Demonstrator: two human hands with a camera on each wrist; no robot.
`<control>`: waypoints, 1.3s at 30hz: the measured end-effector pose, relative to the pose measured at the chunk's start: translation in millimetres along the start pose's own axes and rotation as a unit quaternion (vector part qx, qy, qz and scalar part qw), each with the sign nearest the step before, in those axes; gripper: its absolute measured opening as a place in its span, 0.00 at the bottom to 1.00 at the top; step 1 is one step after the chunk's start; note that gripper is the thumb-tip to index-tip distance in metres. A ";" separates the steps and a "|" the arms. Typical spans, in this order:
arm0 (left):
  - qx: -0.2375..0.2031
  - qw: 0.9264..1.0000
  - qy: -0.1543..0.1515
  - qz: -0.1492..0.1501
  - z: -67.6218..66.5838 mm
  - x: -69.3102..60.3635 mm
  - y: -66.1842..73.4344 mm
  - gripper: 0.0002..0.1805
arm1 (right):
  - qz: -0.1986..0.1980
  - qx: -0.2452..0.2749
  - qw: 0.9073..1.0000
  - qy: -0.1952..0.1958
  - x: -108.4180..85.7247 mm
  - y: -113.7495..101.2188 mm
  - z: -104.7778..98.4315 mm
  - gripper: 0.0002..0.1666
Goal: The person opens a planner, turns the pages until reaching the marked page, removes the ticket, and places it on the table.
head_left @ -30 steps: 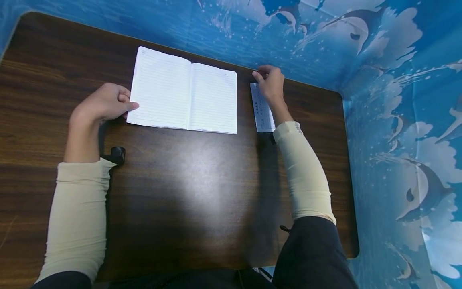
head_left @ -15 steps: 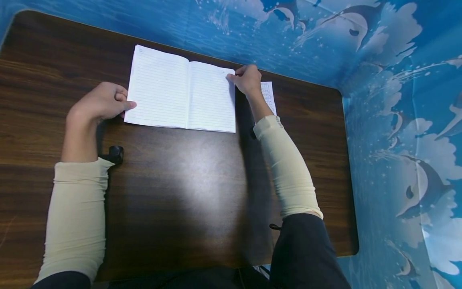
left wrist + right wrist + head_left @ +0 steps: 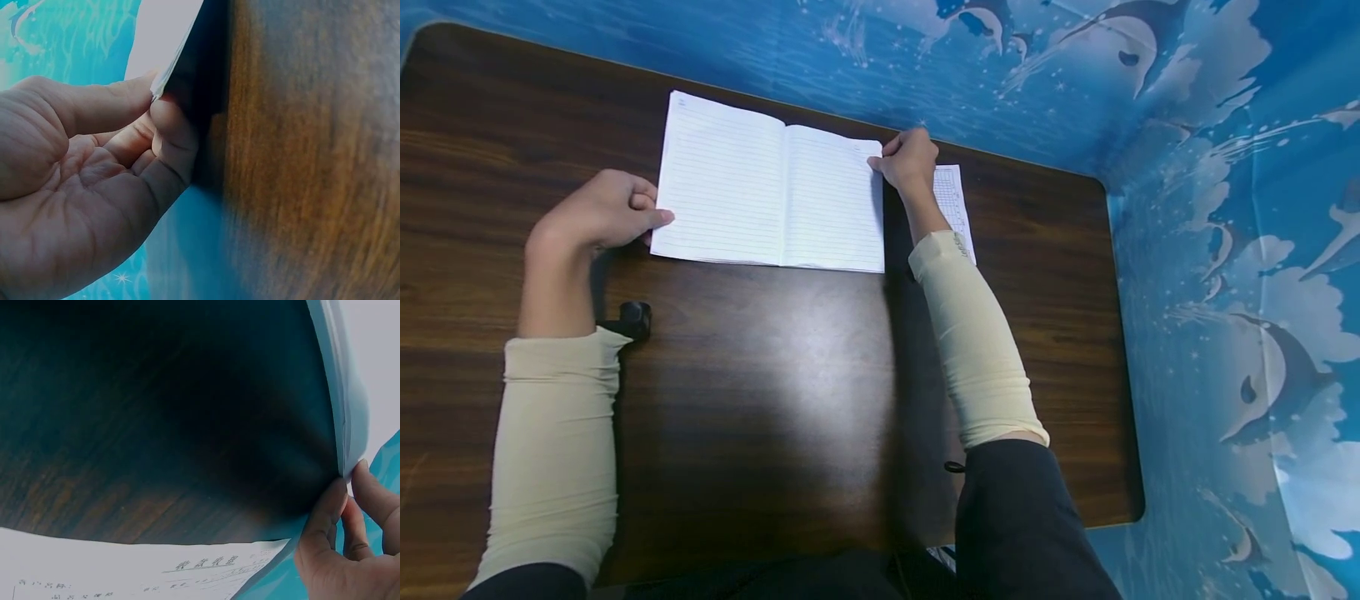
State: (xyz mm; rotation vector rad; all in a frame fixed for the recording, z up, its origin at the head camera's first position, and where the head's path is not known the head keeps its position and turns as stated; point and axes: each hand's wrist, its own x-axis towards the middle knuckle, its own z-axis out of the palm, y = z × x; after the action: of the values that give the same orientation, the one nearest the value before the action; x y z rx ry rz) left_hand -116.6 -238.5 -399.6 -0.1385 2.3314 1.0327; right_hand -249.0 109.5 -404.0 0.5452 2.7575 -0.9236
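Note:
An open notebook (image 3: 722,183) with blank ruled pages lies near the table's back edge in the head view. My left hand (image 3: 606,208) pinches its left edge near the lower corner, thumb on the page and fingers beneath; the left wrist view shows the pages (image 3: 165,56) between thumb and forefinger. With my right hand (image 3: 912,162) I pinch the notebook's upper right corner. In the right wrist view the page stack (image 3: 340,381) meets the thumb and fingers there. A printed paper slip (image 3: 952,200) lies to the right, partly hidden by the right wrist.
The dark wooden table (image 3: 760,400) extends in front of the notebook and to both sides. A blue curtain (image 3: 1210,275) printed with dolphins borders its back and right edges. A small black device (image 3: 636,321) sits at the left wrist.
My right hand has moved left from above the paper slip to the notebook's upper right corner, and pinches it. The left hand has kept its hold on the left edge.

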 end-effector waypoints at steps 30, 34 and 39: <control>0.076 0.993 0.078 0.037 -6.1 -52.1 83.7 0.17 | 0.033 0.009 0.999 -0.024 3.3 -10.9 -0.2 0.08; 0.058 0.991 0.085 0.087 3.9 -53.1 109.7 0.16 | 0.044 0.012 0.999 -0.027 3.8 -10.7 -1.9 0.08; 0.035 0.987 0.088 0.131 23.2 -41.5 143.4 0.15 | 0.042 0.022 0.998 -0.027 4.5 -5.3 -3.3 0.09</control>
State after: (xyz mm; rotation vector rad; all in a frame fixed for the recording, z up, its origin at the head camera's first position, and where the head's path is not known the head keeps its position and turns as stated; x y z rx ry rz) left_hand -116.6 -128.1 -296.6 0.1113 2.5950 1.0992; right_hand -255.4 108.9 -399.7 0.6284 2.6496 -0.9672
